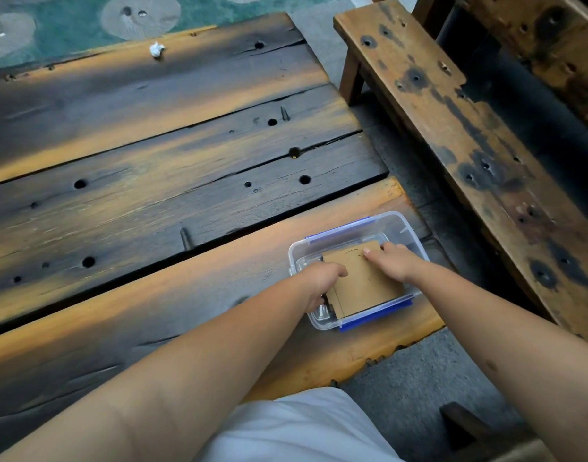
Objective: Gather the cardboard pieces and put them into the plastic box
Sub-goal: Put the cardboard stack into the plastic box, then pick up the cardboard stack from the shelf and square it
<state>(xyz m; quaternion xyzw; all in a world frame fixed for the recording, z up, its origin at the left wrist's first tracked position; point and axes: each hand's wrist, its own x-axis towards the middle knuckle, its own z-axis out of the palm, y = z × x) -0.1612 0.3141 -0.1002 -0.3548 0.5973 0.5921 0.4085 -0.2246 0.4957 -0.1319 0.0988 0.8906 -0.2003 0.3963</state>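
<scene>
A clear plastic box (390, 225) with blue clips stands at the near right corner of the dark wooden table. Inside it lies a flat stack of brown cardboard pieces (364, 285), tilted slightly across the box. My left hand (322, 278) grips the stack's left edge, fingers curled down inside the box. My right hand (394, 260) rests on the stack's far right side, thumb pressed flat on top. The lower pieces of the stack are hidden under the top one.
The plank table (152, 155) has holes and cracks. A small white crumpled scrap (157, 50) lies near its far edge. A worn wooden bench (452, 128) runs along the right, with a grey floor gap between it and the table.
</scene>
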